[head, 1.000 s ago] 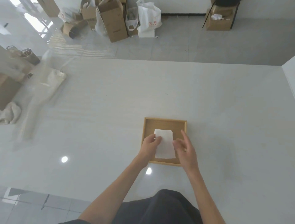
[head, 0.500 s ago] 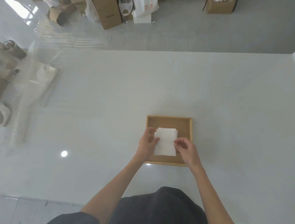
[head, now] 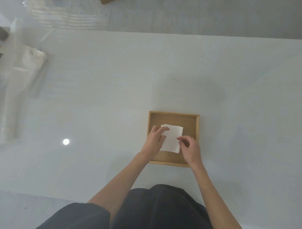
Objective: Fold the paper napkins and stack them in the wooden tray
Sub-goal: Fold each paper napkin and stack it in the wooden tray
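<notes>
Overhead, looking down on a glossy white table (head: 114, 91), v. reflective: round ceiling-light glare spot (head: 66, 141) near left-front, streaky window reflections along far left. Grey tiled floor (head: 179, 16) beyond far edge, w/ a sliver of a cardboard box (head: 107, 1) at top of frame. Crumpled clear plastic bag (head: 31, 60) lying at table's left side, well apart from the work.

Wooden tray (head: 173, 117) sitting flat on the table, right of centre, near the front edge. Folded white paper napkins (head: 171, 139) lying inside it in a small stack, slightly askew, toward tray's near-left part; edges of lower sheets peeking out at the far end.

Left hand (head: 153, 143) resting on stack's left edge, fingers curled, thumb over the top sheet. Right hand (head: 190, 148) at stack's right edge, thumb & forefinger pinched at the paper; can't tell if gripping or just touching. Hands apart, napkins between them. Dark clothing at bottom of frame.
</notes>
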`<state>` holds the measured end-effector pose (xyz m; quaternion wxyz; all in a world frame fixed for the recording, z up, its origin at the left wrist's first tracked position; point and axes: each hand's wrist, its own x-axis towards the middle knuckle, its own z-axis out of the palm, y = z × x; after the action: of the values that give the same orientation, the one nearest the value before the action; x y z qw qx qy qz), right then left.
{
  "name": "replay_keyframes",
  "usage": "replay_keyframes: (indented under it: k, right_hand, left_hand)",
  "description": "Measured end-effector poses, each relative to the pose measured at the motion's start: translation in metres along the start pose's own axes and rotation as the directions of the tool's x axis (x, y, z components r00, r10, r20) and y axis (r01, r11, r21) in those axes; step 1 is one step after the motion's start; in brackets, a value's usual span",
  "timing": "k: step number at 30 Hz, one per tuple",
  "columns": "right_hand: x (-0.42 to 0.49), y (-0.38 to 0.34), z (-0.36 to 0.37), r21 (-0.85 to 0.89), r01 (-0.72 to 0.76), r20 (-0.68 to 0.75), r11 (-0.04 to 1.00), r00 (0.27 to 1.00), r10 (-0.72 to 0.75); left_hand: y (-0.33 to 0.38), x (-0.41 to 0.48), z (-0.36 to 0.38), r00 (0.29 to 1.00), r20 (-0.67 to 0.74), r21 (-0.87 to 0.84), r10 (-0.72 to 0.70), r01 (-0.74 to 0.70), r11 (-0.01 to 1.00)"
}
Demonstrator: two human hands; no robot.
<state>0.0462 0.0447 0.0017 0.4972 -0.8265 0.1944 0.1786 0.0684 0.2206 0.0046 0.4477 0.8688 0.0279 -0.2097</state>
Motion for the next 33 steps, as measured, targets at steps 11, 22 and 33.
replay_keyframes:
  k: [11,22,33]
  right_hand:
    - [0.006,0.013,0.008,-0.238,0.164,0.010,0.957,0.986,-0.167]
    - [0.001,0.021,0.016,-0.551,0.228,-0.018,0.802,0.958,-0.285]
    - [0.006,0.033,0.013,-0.837,0.339,0.218,0.430,0.927,-0.306]
  left_hand:
    - [-0.001,0.005,0.014,0.997,-0.070,0.133,-0.030,0.039,0.990]
    - [-0.009,0.001,0.025,0.990,-0.113,0.425,0.083,-0.028,0.905]
    - [-0.012,0.004,0.019,0.991,0.131,0.780,0.025,-0.118,0.615]
